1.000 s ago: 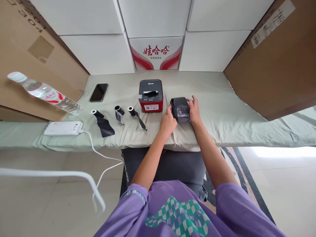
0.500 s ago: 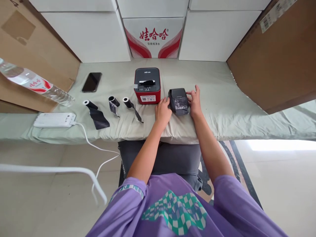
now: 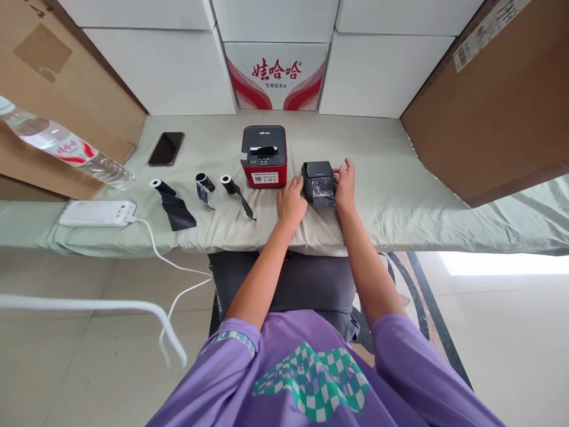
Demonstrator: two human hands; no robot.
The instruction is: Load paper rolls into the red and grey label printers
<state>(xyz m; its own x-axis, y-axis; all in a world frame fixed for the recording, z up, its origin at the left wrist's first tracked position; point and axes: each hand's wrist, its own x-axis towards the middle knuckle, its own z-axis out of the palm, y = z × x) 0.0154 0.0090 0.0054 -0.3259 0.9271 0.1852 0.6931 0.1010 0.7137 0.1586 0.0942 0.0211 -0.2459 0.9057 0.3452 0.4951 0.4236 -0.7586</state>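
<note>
A small black portable printer (image 3: 319, 184) sits on the cloth in front of me, a dark printed strip hanging over its front. My left hand (image 3: 292, 201) rests against its left side, fingers close together. On the right side, my right hand (image 3: 345, 185) presses in with bent fingers, its forefinger lifted; the printer is gripped between the two hands. Just beyond my left hand stands a red and black printer (image 3: 265, 156) with a dark strip in its top slot. Further left lie black paper rolls: a left one (image 3: 173, 204), a middle one (image 3: 205, 190) and a right one (image 3: 237, 196).
A phone (image 3: 166, 148) and a white power bank (image 3: 98, 213) with a cable lie left. A water bottle (image 3: 66, 145) leans across the left cardboard box (image 3: 89, 77). White cartons (image 3: 275, 77) line the back; another cardboard box (image 3: 493, 107) stands right.
My right hand has moved in slightly against the small printer's right side, its fingers closer together. My left hand stays at the left side. The whole view has shifted a little.
</note>
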